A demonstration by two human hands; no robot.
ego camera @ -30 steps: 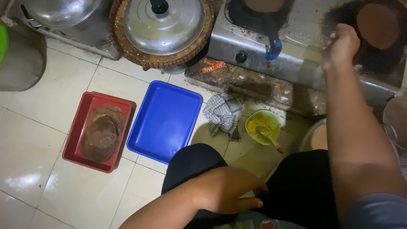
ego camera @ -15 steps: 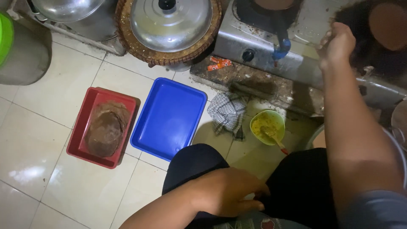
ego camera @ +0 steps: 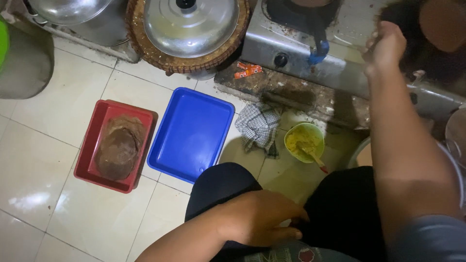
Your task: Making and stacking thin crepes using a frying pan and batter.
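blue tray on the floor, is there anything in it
No, the blue tray lies bare, while the red tray beside it holds a stack of brown flat cakes.

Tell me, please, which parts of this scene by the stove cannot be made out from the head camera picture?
- Right hand: its fingers face away and are blurred, so whether it grips anything cannot be told.
- Dark pan by that hand: blurred and cut by the top edge.
- Left hand on the knee: its palm is hidden underneath.
- Green bowl: the yellow contents are too small to identify.
- Steel lid: hides whatever is below.
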